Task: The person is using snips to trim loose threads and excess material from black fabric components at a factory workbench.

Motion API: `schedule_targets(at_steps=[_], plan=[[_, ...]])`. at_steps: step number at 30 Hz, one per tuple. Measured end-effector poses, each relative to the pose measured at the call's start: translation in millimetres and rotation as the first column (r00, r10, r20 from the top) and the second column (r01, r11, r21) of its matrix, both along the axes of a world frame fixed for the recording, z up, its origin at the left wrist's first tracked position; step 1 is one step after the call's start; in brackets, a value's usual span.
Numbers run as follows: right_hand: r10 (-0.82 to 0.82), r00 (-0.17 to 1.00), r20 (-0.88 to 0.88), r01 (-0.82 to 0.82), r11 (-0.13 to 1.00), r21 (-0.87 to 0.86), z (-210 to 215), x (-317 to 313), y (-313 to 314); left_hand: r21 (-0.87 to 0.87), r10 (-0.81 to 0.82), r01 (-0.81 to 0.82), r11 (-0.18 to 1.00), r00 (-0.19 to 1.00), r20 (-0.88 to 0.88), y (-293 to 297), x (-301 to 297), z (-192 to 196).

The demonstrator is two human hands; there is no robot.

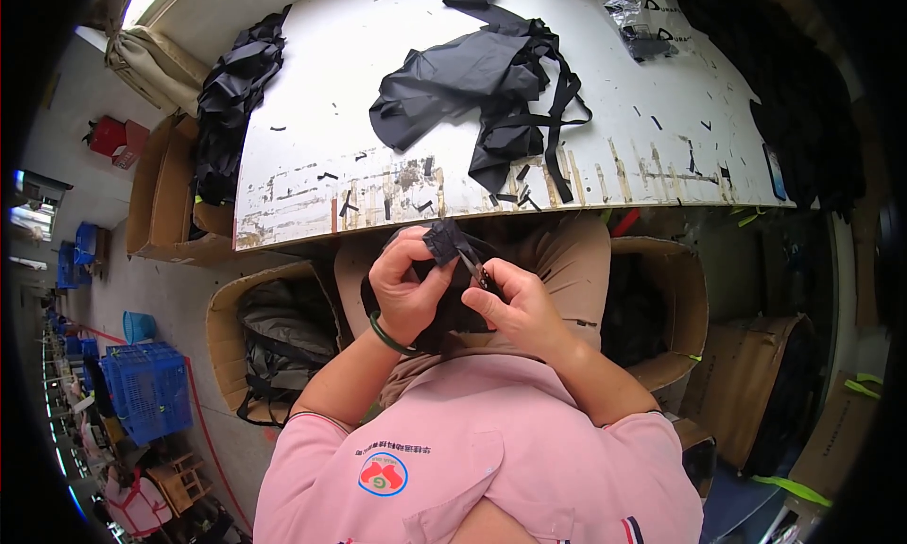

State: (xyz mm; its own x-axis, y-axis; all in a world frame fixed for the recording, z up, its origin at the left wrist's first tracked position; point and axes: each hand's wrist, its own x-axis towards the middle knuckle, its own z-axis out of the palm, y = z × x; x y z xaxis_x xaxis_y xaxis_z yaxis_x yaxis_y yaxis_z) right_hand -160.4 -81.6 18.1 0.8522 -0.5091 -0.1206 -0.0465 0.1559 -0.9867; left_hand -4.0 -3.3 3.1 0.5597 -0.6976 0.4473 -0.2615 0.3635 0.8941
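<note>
Just off the table's near edge, above my lap, my left hand [406, 284] is closed, pinching a small bunched piece of black fabric [442, 243] between thumb and fingers. My right hand [522, 308] grips a small pair of snips [471, 263], their blades against the fabric's right side. Part of the snips is hidden by my fingers, so whether the blades are parted cannot be told. On the white table [321, 81] ahead lies a crumpled black fabric piece [463, 67] with black straps trailing off its right side.
Black scraps [524, 199] litter the table's worn near edge. Black fabric piles [241, 100] hang at the left and right ends. A clear plastic bag [642, 20] lies far right, a phone [775, 171] at the right edge. Cardboard boxes [222, 308] flank my legs; blue crates [146, 388] stand left.
</note>
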Motion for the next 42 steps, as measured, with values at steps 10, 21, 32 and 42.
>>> schedule_targets(at_steps=[10,21,32,42], plan=[[-0.13,0.992,-0.007,0.126,0.972,-0.201,11.1,5.9,-0.2,-0.034,-0.029,0.035,0.999,0.985,0.172,-0.5,-0.3,-6.5],[-0.138,0.99,-0.003,0.134,0.969,-0.208,6.8,1.5,-0.5,-0.021,-0.071,0.078,0.997,0.972,0.226,0.9,-0.4,-4.9],[-0.153,0.988,0.008,0.15,0.956,-0.253,6.9,0.6,0.2,-0.041,-0.055,0.073,0.996,0.944,0.324,0.4,-0.9,-2.8],[-0.143,0.989,-0.034,0.13,0.959,-0.251,12.2,-3.2,-1.7,-0.02,-0.135,0.153,0.988,0.922,0.364,0.4,1.2,3.0]])
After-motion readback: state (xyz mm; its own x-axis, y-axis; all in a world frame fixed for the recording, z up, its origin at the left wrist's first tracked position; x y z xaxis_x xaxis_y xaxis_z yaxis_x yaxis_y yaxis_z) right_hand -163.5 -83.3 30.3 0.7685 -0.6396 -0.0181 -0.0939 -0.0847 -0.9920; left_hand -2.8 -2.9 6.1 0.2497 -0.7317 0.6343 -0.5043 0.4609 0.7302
